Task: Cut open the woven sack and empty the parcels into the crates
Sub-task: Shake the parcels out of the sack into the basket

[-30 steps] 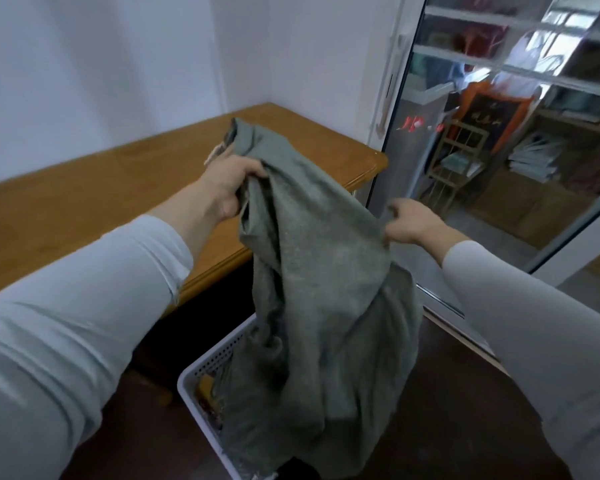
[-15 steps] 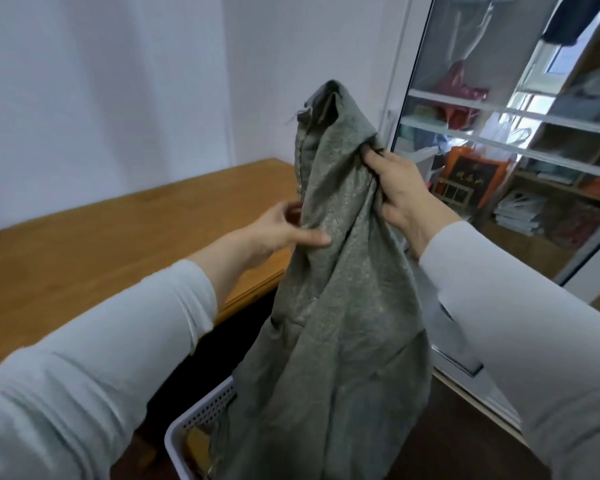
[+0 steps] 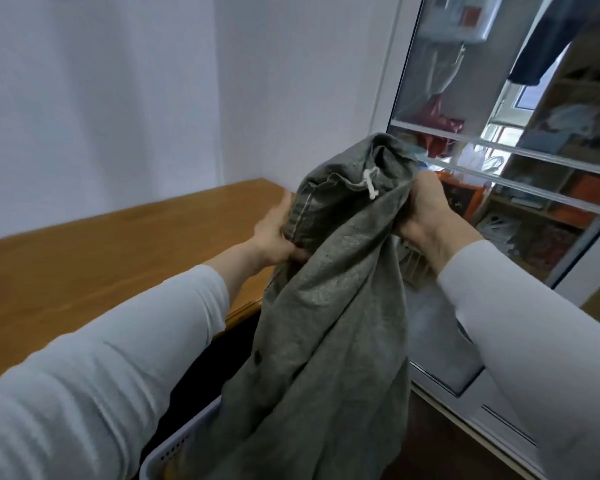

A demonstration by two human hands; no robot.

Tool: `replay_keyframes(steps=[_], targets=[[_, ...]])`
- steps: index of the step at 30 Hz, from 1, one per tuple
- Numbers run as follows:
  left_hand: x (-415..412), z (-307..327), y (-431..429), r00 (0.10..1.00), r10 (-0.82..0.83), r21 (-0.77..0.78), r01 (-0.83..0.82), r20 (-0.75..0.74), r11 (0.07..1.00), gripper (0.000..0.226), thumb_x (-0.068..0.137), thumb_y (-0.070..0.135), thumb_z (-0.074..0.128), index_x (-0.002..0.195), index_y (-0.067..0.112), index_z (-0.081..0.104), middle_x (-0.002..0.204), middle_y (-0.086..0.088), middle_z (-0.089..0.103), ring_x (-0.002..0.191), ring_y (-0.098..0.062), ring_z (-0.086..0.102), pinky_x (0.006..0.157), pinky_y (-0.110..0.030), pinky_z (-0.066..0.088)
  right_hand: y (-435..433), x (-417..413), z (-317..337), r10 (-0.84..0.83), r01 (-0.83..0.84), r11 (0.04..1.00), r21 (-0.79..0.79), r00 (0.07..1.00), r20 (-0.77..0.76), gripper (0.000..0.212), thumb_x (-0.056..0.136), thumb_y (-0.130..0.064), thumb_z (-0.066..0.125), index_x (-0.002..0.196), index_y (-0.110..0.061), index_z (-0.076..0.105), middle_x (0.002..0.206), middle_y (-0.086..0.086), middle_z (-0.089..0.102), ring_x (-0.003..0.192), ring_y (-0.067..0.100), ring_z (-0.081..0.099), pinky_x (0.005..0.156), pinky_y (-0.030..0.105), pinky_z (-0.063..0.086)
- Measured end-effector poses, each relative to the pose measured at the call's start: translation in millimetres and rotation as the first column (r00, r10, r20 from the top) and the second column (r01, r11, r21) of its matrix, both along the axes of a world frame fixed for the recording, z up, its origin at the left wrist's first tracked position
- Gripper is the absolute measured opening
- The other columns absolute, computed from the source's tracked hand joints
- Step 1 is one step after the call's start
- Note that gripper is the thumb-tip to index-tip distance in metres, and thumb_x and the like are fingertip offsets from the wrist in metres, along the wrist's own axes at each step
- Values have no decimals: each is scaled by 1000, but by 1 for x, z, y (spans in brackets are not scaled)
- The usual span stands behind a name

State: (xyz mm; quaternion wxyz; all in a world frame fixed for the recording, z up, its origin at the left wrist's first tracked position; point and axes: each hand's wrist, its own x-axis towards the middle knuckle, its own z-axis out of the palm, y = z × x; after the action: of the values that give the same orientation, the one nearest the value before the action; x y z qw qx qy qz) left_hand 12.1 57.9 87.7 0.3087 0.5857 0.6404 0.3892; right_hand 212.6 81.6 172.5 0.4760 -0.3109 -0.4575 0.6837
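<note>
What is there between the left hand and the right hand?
In the head view, the bunched top of the grey woven sack, with a white string knot, fills the stretch between left hand and right hand.

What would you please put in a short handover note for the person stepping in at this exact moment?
Left hand: gripping the stitched edge of the limp grey-green woven sack, near its top.
Right hand: clenched on the sack's bunched upper end, beside a white knotted string.
The sack hangs slack over the white perforated plastic crate on the floor by the wooden table; something yellowish shows inside the crate, but its contents are mostly hidden.
Done: the sack looks flat, probably emptied.
Left: confirm that nothing remains inside, then set the sack aside.
</note>
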Motion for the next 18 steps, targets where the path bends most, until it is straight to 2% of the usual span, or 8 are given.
replay_keyframes(steps=[3, 4, 6, 9, 11, 14, 15, 18], targets=[[6, -11, -4, 997, -78, -199, 71, -26, 977, 16, 75, 13, 74, 88, 14, 65, 96, -4, 65, 102, -25, 60, 95, -39, 49, 1, 15, 9, -21, 26, 999, 30, 987, -156, 50, 92, -23, 35, 60, -13, 72, 63, 5, 70, 62, 19, 67, 70, 26, 55], [5, -17, -7, 997, -62, -246, 48, -50, 968, 5, 82, 14, 69, 85, 13, 66, 90, -3, 64, 96, -24, 59, 89, -35, 49, 5, 23, 11, -62, 68, 997, 26, 977, -203, 40, 89, -26, 39, 69, -14, 71, 70, 6, 71, 71, 21, 68, 78, 29, 55], [-1, -26, -11, 997, 8, -266, -29, -78, 963, 12, 92, 15, 57, 93, 9, 67, 90, -4, 62, 94, -25, 57, 83, -34, 45, 15, 45, 8, -103, 107, 994, 7, 969, -225, 31, 87, -35, 44, 89, -16, 69, 91, 8, 72, 97, 25, 65, 96, 39, 50], [-9, -19, -11, 974, 121, -93, -141, -192, 986, 21, 93, 5, 52, 106, 0, 68, 104, -19, 66, 104, -33, 60, 75, -27, 37, 26, 78, -10, -150, 149, 988, 26, 988, 41, 38, 93, -46, 42, 95, -17, 67, 89, 3, 75, 92, 23, 69, 81, 30, 57], [-10, -4, -5, 951, 165, 51, -157, -261, 986, 19, 90, 3, 54, 100, -5, 68, 107, -25, 67, 105, -35, 61, 71, -24, 35, 37, 94, -25, -245, 211, 968, 135, 912, 329, 27, 96, -27, 45, 79, -15, 62, 69, 4, 69, 73, 22, 63, 67, 24, 56], [0, 25, 5, 939, 185, 195, -131, -289, 972, 24, 91, 8, 52, 97, -10, 67, 105, -29, 66, 103, -36, 61, 70, -30, 38, 46, 98, -36, -427, 151, 900, 410, 504, 751, 6, 90, -7, 57, 85, -6, 60, 97, 16, 62, 95, 27, 58, 86, 27, 45], [5, 35, 9, 942, 181, 213, -122, -283, 969, 26, 90, 10, 53, 97, -10, 67, 102, -29, 65, 99, -34, 61, 70, -31, 39, 45, 90, -33, -454, 129, 884, 449, 468, 759, 20, 88, -10, 61, 107, -3, 59, 117, 19, 59, 106, 24, 54, 91, 26, 40], [27, 60, 13, 962, 137, 206, -88, -236, 975, 42, 74, 23, 53, 98, -9, 67, 89, -23, 60, 82, -19, 52, 68, -25, 36, 30, 50, -24, -160, -100, 934, 343, 740, 654, 90, 76, -31, 75, 149, -17, 24, 147, 12, 37, 129, 19, 42, 102, 27, 34]])
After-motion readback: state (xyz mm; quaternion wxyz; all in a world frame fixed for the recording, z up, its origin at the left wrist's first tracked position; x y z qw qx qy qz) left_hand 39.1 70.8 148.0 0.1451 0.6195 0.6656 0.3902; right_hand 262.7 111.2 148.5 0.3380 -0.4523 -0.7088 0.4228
